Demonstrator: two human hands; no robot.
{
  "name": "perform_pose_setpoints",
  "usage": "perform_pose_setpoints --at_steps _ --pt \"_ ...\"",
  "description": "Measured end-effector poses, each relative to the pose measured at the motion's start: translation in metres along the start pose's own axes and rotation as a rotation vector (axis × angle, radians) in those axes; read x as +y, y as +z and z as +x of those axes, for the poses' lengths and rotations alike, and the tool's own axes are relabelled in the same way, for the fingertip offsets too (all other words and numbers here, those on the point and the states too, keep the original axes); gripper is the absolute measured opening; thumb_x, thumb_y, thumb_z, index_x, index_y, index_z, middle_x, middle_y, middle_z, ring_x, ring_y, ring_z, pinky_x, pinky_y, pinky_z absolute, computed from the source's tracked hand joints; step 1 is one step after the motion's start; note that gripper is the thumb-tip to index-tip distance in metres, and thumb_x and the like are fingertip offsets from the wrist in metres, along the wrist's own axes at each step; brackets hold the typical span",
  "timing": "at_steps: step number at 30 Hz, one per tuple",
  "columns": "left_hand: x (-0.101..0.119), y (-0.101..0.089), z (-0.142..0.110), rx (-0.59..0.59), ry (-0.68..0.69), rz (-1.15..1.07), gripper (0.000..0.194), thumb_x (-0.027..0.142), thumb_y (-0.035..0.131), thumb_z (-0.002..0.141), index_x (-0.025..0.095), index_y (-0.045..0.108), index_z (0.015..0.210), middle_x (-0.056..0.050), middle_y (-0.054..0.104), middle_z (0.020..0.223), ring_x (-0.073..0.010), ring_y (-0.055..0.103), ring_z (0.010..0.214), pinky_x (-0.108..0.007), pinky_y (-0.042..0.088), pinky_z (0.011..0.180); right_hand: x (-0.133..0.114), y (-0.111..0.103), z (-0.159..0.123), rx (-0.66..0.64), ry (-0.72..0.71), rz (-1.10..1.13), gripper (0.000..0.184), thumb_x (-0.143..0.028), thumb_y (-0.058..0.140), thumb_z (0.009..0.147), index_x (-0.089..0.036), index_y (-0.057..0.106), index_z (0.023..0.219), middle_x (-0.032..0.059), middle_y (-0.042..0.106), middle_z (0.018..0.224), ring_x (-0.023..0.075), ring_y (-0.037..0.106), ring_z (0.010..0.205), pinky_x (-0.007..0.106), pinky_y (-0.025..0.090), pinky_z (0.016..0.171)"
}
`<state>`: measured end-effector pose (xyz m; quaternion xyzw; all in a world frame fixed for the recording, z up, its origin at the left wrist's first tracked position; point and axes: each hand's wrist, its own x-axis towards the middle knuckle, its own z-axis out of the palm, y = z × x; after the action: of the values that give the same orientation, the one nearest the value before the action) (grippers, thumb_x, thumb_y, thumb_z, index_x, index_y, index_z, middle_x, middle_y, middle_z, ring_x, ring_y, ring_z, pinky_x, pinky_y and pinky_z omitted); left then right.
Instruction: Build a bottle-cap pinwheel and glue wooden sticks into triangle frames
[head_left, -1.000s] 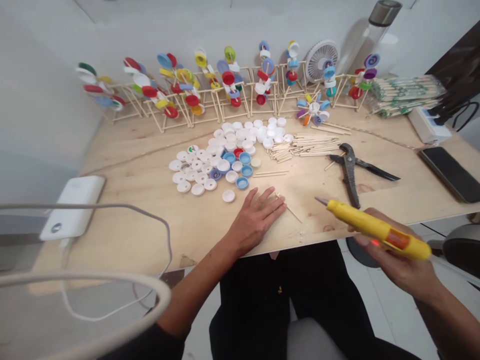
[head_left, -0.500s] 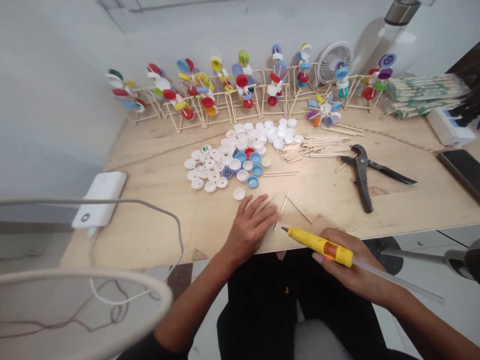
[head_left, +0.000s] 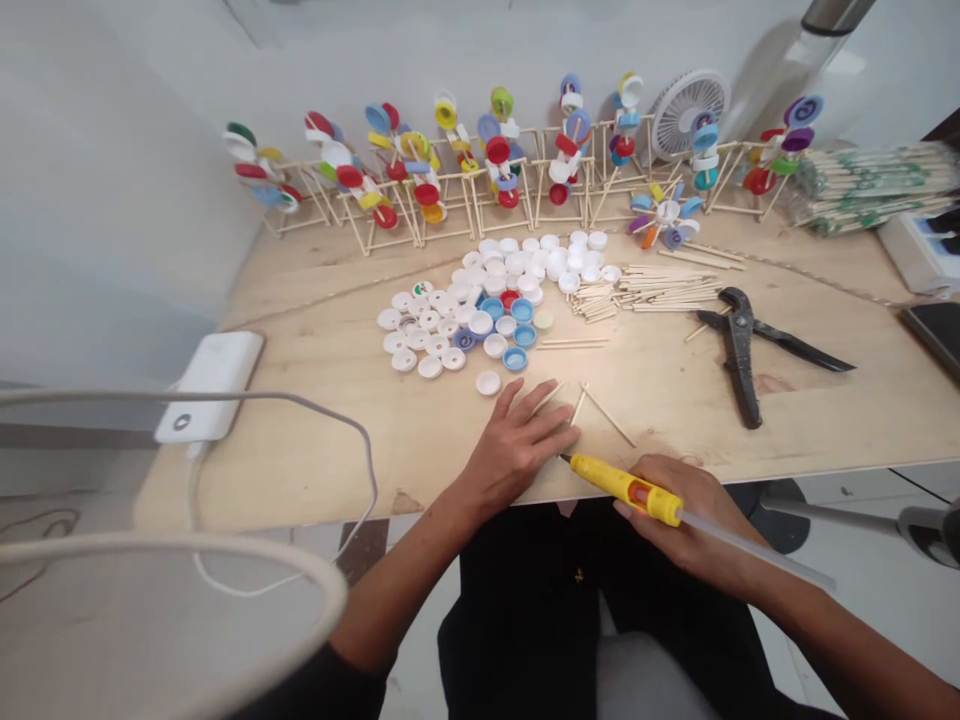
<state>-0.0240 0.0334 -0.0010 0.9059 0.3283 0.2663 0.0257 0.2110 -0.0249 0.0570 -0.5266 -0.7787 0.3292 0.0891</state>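
Note:
My left hand point(head_left: 517, 450) lies on the table edge, fingers stretched out and apart, resting over short thin wooden sticks. One stick point(head_left: 551, 396) shows between its fingers; another runs partly under the fingertips. A third stick point(head_left: 610, 415) slants away to the right, its upper end meeting the middle one. My right hand point(head_left: 686, 510) is wrapped round a yellow pen-style hot glue gun point(head_left: 611, 480) with a clear glue stick point(head_left: 757, 550) out of its back. The gun's dark nozzle points at the sticks by my left fingertips; whether it touches them is unclear.
White and blue bottle caps point(head_left: 491, 310) are spread beyond my left hand. Cut sticks point(head_left: 660, 288) and black-handled cutters point(head_left: 741, 350) lie to the right. Stick frames with coloured cap wheels point(head_left: 499, 150) line the wall. A white power bank point(head_left: 210, 385) and cable are at left.
The glue gun's nozzle has moved left and come close to my left fingertips. My left hand has slid slightly right, covering the lower part of the middle stick. The view has shifted a little.

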Motion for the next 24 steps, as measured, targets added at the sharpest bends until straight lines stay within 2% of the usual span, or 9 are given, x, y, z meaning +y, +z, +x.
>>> perform_pose_setpoints --at_steps 9,24 --pt "0.0000 -0.0003 0.0003 -0.018 -0.008 -0.002 0.020 0.017 0.051 0.090 0.027 0.065 0.101 0.003 0.067 0.117 -0.0248 0.039 0.133 -0.051 0.026 0.111 0.0035 0.0025 0.0005 -0.005 0.020 -0.003 0.024 -0.041 0.048 0.088 -0.021 0.051 0.078 0.0010 0.058 0.074 0.0143 0.053 0.067 0.027 0.036 0.061" --pt "-0.0006 -0.0002 -0.0001 -0.011 -0.007 -0.012 0.020 0.016 0.051 0.090 0.026 0.065 0.100 0.002 0.067 0.115 -0.0236 0.039 0.133 -0.051 0.025 0.111 0.0021 0.0028 0.0012 -0.018 0.004 -0.040 0.026 -0.042 0.046 0.089 -0.020 0.049 0.074 0.0007 0.057 0.071 0.0131 0.050 0.063 0.026 0.034 0.058"
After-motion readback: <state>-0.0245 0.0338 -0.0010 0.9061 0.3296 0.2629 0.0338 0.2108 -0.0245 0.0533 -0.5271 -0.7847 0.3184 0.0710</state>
